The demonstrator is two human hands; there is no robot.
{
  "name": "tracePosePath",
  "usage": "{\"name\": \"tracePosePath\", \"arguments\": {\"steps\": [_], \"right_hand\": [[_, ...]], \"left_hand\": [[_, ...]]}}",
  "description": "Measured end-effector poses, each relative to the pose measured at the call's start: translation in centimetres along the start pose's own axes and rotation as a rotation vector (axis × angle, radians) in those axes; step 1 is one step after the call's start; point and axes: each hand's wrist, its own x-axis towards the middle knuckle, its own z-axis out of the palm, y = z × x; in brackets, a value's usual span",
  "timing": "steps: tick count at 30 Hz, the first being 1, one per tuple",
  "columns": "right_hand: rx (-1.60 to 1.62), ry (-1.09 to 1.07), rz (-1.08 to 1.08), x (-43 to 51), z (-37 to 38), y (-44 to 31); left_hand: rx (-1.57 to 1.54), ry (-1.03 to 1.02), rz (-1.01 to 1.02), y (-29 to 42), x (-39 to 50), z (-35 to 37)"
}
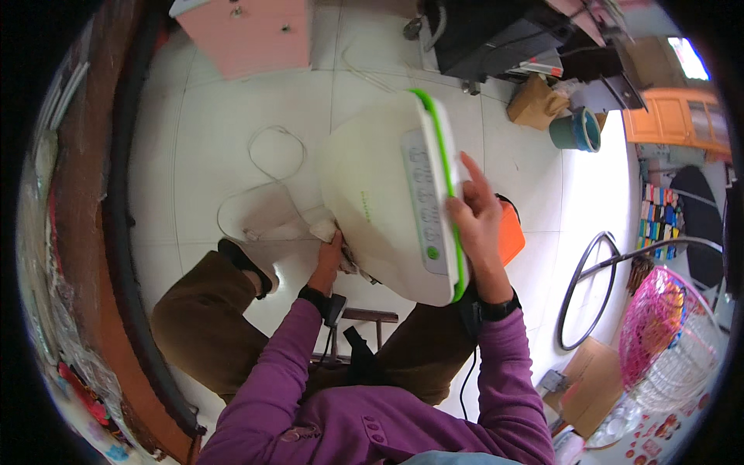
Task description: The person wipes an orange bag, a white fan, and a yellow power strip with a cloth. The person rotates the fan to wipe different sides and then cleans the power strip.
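A white household appliance [372, 192] with a bright green band and a panel of buttons is tilted in front of me, above the floor between my knees. My right hand [479, 215] grips its banded edge, thumb and fingers on the rim, index finger extended. On its lower left side is my left hand [329, 256], pinching a crumpled whitish cloth [323, 230] against or beside the casing; part of the fingers is hidden. A thin pale cord [279, 177] loops over the tiles to the left.
An orange case [510, 232] stands behind my right hand. A pink cabinet [256, 35], a paper bag [535, 103] and a green bin [567, 132] stand farther off. At the right are a black hoop-shaped tube [587, 290], a cardboard box [593, 383] and a pink basket [648, 331].
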Motion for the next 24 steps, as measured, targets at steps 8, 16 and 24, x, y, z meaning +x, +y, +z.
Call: {"name": "tracePosePath", "arguments": {"steps": [8,16,24], "right_hand": [[-0.163,-0.041,-0.041,-0.6,3.7,-1.2],[-0.230,-0.034,-0.157,-1.0,6.4,-2.1],[-0.203,0.001,-0.174,0.1,7.7,-1.9]], "left_hand": [[0.101,-0.118,0.237,9.1,-7.4,0.6],[0.134,-0.001,0.600,22.3,-17.4,3.7],[0.297,-0.028,0.671,29.2,-20.8,4.3]]}}
